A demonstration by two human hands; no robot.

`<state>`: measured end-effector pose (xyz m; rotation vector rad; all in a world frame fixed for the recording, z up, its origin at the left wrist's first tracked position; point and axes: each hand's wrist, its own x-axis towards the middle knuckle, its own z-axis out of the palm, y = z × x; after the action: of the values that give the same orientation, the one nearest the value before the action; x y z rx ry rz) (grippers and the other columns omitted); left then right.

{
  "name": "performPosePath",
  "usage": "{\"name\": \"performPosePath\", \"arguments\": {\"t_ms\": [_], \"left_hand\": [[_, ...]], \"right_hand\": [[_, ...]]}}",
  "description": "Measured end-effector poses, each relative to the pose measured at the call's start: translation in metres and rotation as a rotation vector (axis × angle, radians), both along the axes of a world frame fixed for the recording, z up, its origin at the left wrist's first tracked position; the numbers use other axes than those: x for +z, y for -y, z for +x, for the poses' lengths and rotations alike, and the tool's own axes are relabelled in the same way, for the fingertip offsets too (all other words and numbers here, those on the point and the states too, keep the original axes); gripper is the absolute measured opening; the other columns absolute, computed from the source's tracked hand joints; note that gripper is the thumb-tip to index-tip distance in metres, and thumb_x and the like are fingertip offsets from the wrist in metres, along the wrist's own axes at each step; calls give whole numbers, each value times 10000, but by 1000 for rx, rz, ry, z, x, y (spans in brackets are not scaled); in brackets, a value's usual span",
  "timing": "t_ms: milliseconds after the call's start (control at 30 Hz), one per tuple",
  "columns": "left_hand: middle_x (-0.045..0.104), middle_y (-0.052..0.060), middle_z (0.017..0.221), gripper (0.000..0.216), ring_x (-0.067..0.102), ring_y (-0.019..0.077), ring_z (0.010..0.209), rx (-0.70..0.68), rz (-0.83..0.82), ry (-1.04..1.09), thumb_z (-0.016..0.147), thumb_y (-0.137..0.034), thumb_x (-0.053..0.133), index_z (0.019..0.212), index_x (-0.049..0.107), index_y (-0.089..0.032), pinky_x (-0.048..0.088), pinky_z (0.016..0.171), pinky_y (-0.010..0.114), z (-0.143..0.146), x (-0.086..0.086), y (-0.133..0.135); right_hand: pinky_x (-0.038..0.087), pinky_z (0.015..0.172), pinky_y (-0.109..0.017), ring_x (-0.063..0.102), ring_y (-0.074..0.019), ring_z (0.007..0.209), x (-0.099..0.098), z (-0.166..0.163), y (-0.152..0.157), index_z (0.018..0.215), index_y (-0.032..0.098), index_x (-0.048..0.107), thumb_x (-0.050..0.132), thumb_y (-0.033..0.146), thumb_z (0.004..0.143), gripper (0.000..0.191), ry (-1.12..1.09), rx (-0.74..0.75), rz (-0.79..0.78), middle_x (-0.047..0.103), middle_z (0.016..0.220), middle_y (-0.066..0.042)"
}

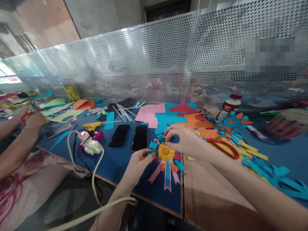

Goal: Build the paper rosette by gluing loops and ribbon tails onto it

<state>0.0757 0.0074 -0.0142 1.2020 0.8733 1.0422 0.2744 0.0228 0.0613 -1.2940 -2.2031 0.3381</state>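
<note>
Rosette (166, 150) over worktop (119, 162), between the hands; tails (167, 178) toward 6 o'clock. Whether it rests or is lifted: unclear. Judged light, paper-soft, easily creased; best held at the rim, sparing the petals. Left hand (139, 162): thumb and fingers pinched on the rim, 9 o'clock. Right hand (184, 141): half-curled, tips near 12; cannot tell if gripping.

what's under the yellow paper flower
Pink and blue paper strips stick out from under the yellow paper flower, with the blue table below. Anything directly beneath its middle is covered, so unseen.
</note>
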Motion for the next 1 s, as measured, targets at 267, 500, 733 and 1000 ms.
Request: {"name": "performPosePath", "arguments": {"t_ms": [267, 500, 733, 1000], "left_hand": [[685, 33, 750, 195, 619, 118, 690, 30, -29, 38, 762, -308, 711, 850, 701, -133, 450, 653, 189, 0, 0, 1], [703, 53, 786, 208, 630, 138, 723, 15, -44, 53, 757, -298, 716, 875, 704, -126, 445, 666, 203, 1, 1, 2], [687, 70, 830, 242, 637, 164, 766, -1, -61, 60, 760, -298, 713, 905, 672, -108, 441, 685, 234, 0, 1, 2], [639, 70, 974, 323, 600, 153, 833, 106, 42, 103, 749, -288, 718, 1006, 582, -148, 435, 667, 224, -1, -1, 1]], "right_hand": [[358, 891, -445, 546, -218, 971, 3, -8, 5, 654, 207, 629, 652, 189, 760, 110, 52, -85, 11, 649, 966, -7], [354, 868, -444, 554, -224, 968, 3, -10, 6, 662, 202, 625, 640, 180, 765, 107, 36, -84, 2, 650, 977, -21], [377, 849, -424, 557, -219, 943, 3, -8, 6, 661, 205, 633, 647, 184, 756, 99, 13, -83, 14, 649, 978, -31], [379, 865, -421, 551, -213, 949, 4, -8, 6, 655, 204, 622, 650, 203, 765, 113, -21, -89, 22, 644, 970, -17]]}}
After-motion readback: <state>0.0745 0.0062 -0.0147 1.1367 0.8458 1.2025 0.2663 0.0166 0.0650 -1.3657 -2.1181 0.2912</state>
